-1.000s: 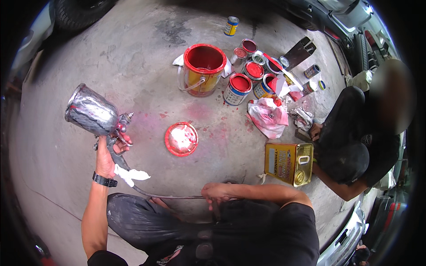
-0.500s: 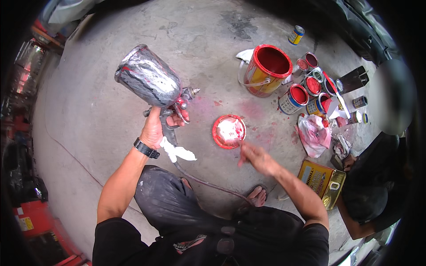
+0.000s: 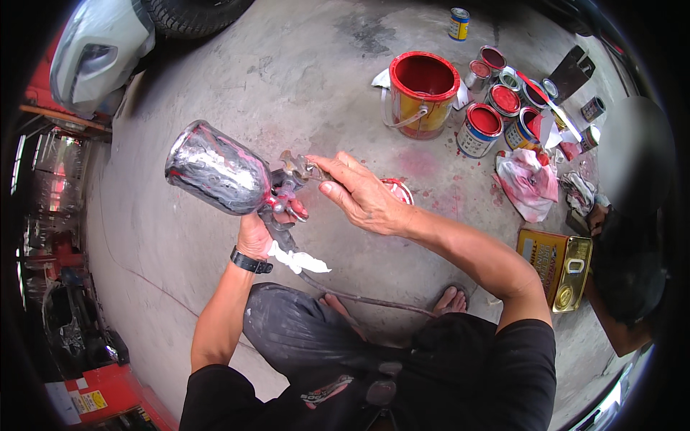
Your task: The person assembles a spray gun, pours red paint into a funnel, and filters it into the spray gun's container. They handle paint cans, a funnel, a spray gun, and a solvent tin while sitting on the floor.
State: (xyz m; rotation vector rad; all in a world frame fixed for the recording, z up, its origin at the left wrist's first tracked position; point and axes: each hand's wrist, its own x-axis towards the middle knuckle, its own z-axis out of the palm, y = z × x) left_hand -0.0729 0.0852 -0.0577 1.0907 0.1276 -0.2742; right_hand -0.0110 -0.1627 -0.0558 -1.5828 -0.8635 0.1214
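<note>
A spray gun with a silver, paint-streaked cup (image 3: 219,172) is gripped by its handle in my left hand (image 3: 253,235), the cup tilted up to the left. A white rag (image 3: 298,260) is tied round the lower handle, where a dark hose (image 3: 374,302) joins it. My right hand (image 3: 366,194) pinches a worn, brownish metal tool like a small wrench (image 3: 296,165), its head at the front of the gun by the nozzle. Beneath my right hand, a red-rimmed lid (image 3: 402,189) on the floor is partly covered.
Ahead to the right stand a large red paint bucket (image 3: 425,93) and several open cans, one a red paint can (image 3: 480,129). A stained cloth (image 3: 528,183) and a yellow rectangular tin (image 3: 553,269) lie nearer. Another person (image 3: 629,244) sits at the right; a car tyre (image 3: 198,14) is far left.
My right hand has risen from beside the lid to the gun's front, holding the metal tool there. The gun and my left hand sit lower in view as the head view shifted.
</note>
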